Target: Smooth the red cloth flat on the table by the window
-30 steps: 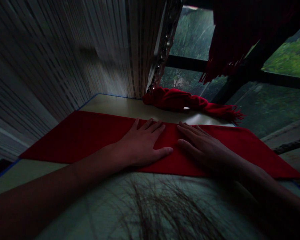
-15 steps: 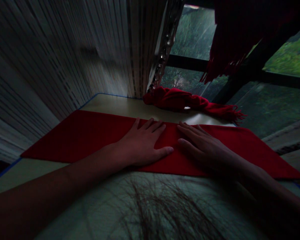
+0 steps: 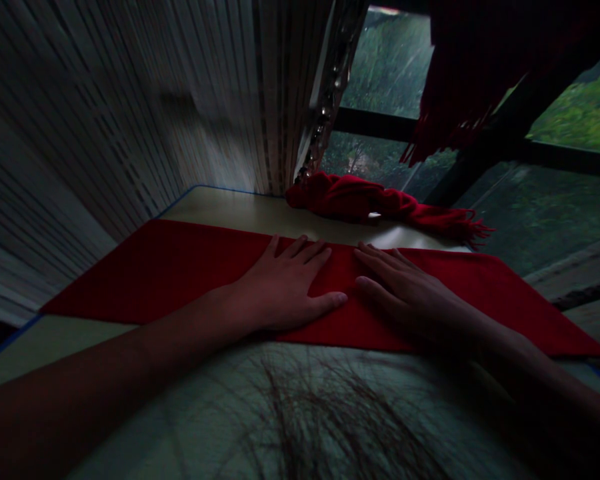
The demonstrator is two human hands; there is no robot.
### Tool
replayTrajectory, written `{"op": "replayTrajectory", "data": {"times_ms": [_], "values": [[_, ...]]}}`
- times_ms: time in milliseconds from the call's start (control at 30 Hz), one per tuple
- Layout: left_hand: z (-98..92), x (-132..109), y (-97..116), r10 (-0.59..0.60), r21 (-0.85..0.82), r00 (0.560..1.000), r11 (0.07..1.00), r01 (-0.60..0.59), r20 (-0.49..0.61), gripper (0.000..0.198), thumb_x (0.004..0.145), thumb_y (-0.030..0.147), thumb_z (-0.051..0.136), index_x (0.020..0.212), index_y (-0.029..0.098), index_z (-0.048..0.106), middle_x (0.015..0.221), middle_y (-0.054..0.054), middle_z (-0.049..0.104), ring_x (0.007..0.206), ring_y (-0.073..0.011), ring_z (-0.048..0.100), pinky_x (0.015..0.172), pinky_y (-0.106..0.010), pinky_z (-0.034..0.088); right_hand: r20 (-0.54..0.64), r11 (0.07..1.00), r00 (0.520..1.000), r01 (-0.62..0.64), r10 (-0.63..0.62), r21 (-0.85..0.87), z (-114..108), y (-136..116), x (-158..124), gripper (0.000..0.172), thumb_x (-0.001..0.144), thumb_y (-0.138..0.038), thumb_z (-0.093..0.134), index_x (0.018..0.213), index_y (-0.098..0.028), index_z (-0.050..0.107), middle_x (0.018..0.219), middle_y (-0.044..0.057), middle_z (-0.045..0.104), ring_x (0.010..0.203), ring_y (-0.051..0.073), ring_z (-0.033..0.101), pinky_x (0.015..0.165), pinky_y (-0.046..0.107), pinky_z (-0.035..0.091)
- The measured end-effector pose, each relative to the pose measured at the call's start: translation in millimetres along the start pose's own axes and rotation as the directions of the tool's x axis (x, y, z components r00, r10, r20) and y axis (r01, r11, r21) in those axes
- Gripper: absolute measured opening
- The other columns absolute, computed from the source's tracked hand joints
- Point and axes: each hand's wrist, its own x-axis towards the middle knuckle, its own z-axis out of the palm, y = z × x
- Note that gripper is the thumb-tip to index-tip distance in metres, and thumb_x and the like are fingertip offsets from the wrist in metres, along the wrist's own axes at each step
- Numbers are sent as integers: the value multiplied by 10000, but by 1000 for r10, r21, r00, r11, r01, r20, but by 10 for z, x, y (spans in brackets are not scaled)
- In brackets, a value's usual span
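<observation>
A flat red cloth (image 3: 180, 273) stretches across the table, its edges straight and its surface smooth. My left hand (image 3: 285, 287) lies palm down on the middle of it, fingers spread and thumb pointing right. Just to the right, my right hand (image 3: 405, 287) rests on the same cloth, fingers stretched towards the far edge. A small gap of cloth shows between the two hands. Beyond the far edge a bunched red scarf (image 3: 360, 200) with a fringed end lies on the table. Both cloth ends reach the table's sides.
The pale table (image 3: 220, 207) has a blue edge. Striped pleated fabric (image 3: 220, 100) hangs at the left and back. A dark red fringed cloth (image 3: 460, 87) hangs before the window (image 3: 390, 67). Strands of hair (image 3: 330, 413) cover the near part of the view.
</observation>
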Motion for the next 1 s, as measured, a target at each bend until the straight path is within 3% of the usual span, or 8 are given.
{"op": "replayTrajectory", "data": {"times_ms": [200,367,533,667,833,1000], "values": [[-8,-10,5,3,-2,1000,1000,-3,1,902,985,776,291,1665,189,209,1728,-69,158,1608,-302,99,1271,-627,67,41,1000,999,-21,21,-14,-24,-18,0,777,1036,-675,295,1582,-140,434,1660,169,364,1553,326,279,1256,581,259],[-10,-6,12,-2,0,1000,1000,2,-3,893,988,769,298,1661,189,222,1728,-74,157,1609,-298,97,1272,-619,76,-46,1000,999,7,-7,-10,-13,7,-8,706,1054,-630,325,1621,-210,361,1717,126,235,1576,297,195,1273,583,184],[-8,-6,11,-2,-1,1000,1000,2,0,902,981,783,290,1663,197,218,1728,-66,161,1609,-300,96,1272,-623,68,28,1000,999,16,-16,-4,4,19,-12,717,1055,-632,300,1610,-188,392,1670,146,357,1562,315,251,1272,594,190],[-8,-9,7,-3,2,1000,1000,3,7,912,980,785,285,1667,192,196,1731,-59,144,1611,-293,84,1274,-626,58,-17,1000,1000,-14,13,-9,-6,-7,-12,744,1047,-648,302,1628,-185,353,1712,126,253,1576,302,193,1279,561,188],[7,-7,-15,15,9,1000,1000,-15,-9,898,987,779,279,1664,193,210,1729,-61,159,1609,-297,100,1272,-634,66,57,1000,998,8,-7,-10,-25,-41,-4,745,1037,-666,311,1599,-189,419,1669,129,365,1561,319,245,1269,576,226],[12,-13,-20,28,12,999,1000,-28,-20,829,993,772,299,1655,276,250,1733,-57,157,1606,-311,109,1261,-650,85,52,1000,999,13,-12,-28,-30,-54,-10,798,1028,-691,305,1589,-138,426,1665,160,356,1559,332,267,1255,585,260]]}}
